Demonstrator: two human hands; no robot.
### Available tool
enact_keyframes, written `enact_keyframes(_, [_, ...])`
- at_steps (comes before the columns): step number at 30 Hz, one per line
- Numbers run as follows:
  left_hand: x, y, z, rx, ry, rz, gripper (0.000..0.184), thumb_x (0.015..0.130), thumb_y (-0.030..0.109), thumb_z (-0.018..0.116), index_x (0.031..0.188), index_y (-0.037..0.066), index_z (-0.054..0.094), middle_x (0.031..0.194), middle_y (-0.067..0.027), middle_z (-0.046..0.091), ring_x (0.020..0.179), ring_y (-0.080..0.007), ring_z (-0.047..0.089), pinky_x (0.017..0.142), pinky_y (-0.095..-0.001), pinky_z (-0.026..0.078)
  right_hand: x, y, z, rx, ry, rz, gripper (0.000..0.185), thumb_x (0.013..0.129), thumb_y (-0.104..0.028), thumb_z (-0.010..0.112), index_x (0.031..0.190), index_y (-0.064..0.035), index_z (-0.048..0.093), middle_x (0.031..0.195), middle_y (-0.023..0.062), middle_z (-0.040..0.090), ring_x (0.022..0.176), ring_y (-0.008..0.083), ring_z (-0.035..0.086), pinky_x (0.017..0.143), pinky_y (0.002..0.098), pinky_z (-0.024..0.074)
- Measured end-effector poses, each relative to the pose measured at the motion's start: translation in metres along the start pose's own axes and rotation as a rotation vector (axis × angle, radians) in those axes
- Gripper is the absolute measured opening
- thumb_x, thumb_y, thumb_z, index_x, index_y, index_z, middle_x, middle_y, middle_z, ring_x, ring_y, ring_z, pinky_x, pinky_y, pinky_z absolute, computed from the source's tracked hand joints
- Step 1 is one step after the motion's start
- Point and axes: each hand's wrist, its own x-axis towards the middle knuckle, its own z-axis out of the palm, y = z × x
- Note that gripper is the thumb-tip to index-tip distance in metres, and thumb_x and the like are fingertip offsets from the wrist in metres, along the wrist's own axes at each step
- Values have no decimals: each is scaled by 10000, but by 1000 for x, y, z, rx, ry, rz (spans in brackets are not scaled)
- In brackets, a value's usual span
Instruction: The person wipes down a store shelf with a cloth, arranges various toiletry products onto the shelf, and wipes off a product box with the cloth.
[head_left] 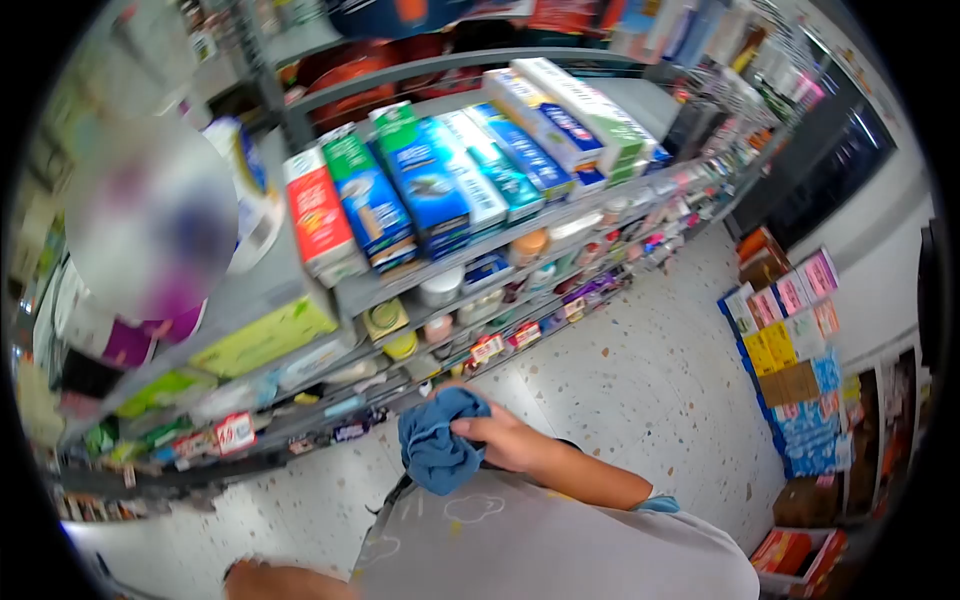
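My right hand (505,436) is closed around a crumpled blue cloth (440,440), held in front of my body beside the shelf edge. The thumb presses on the cloth's side, and the other fingers are partly hidden. At the bottom left, part of my left hand (285,581) shows low beside my grey top; its fingers cannot be made out. Ahead of the cloth, a row of toothpaste-like cartons lies on the shelf (440,281), among them a red carton (318,215) and a blue-green carton (368,205).
Lower shelf levels hold jars, small packs and red-white price tags (236,432). Packages with a blurred patch stand at left. Stacked colourful boxes (795,350) line the right wall, with an open red carton (797,555) below. Speckled floor (640,400) runs between.
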Motion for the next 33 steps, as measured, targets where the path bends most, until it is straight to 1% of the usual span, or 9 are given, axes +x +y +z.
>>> enact_keyframes(1, [-1, -31, 10, 43, 639, -535, 469, 899, 370, 705, 1254, 67, 662, 1317, -128, 620, 1167, -279, 610, 941, -453, 504, 1, -8, 15, -126, 3, -96, 494, 948, -190, 612, 1388, -41, 445, 1306, 88, 562, 1196, 205, 574, 1039, 362, 466])
enact_keyframes(3, [27, -58, 30, 141, 1211, -679, 705, 871, 398, 734, 1431, 53, 479, 1414, -117, 506, 1311, -259, 517, 1021, -400, 475, 2, -31, 51, -429, -70, -212, 509, 966, -200, 622, 1405, -40, 421, 1293, 108, 562, 1180, 234, 583, 1012, 384, 477])
enact_keyframes(4, [2, -73, 33, -177, 1089, -593, 1030, 781, 449, 868, 1541, 73, 283, 1496, -69, 388, 1341, -266, 463, 1129, -424, 397, 3, -38, 65, -731, -120, -363, 526, 983, -210, 632, 1421, -39, 398, 1279, 127, 563, 1164, 263, 591, 986, 405, 489])
enact_keyframes(8, [-16, -93, 52, -566, 1441, -486, 711, 932, 420, 694, 1491, 151, 348, 1419, -122, 484, 1244, -330, 552, 1042, -462, 482, 14, -44, 97, -1347, -297, -404, 619, 878, -252, 751, 1383, -32, 467, 1322, 199, 525, 1146, 396, 579, 982, 467, 470])
enact_keyframes(11, [-57, -87, 47, -993, 1485, -243, 512, 976, 382, 569, 1406, 154, 411, 1332, -193, 545, 1095, -384, 634, 909, -527, 556, 30, -71, 102, -1725, -124, -917, 543, 836, -273, 782, 1277, -35, 572, 1340, 173, 537, 1139, 373, 589, 948, 483, 480])
enact_keyframes(15, [-64, -76, 63, -637, 1486, -490, 519, 839, 418, 594, 1291, 184, 491, 1226, -208, 597, 940, -390, 662, 761, -556, 600, 75, -123, 102, -2206, 225, -1173, 521, 818, -269, 762, 1269, -54, 614, 1379, 129, 541, 1320, 324, 504, 1128, 558, 309])
enact_keyframes(20, [-85, -87, 77, -840, 1182, -380, 381, 585, 153, 637, 935, 7, 664, 1243, -293, 611, 1411, -504, 387, 1215, -636, 159, 116, -139, 98, -2343, 221, -1149, 591, 807, -237, 766, 1332, -41, 578, 1399, 114, 541, 1424, 263, 423, 1192, 619, 135])
enact_keyframes(23, [-86, -83, 71, -741, 1011, -388, 368, 539, 156, 646, 860, -12, 704, 1277, -314, 609, 1461, -506, 319, 1227, -622, 102, 127, -136, 93, -2371, 172, -1191, 571, 821, -223, 759, 1333, -43, 582, 1351, 102, 594, 1392, 235, 471, 1191, 640, 118])
enact_keyframes(33, [-106, -96, 77, -778, 1050, 76, 228, 596, -58, 717, 776, 82, 708, 1002, -142, 725, 1134, -445, 560, 1067, -579, 343, 99, -140, 98, -2282, 97, -1317, 438, 781, -82, 715, 1210, -40, 633, 1164, 61, 658, 1177, 194, 620, 1142, 591, 242])
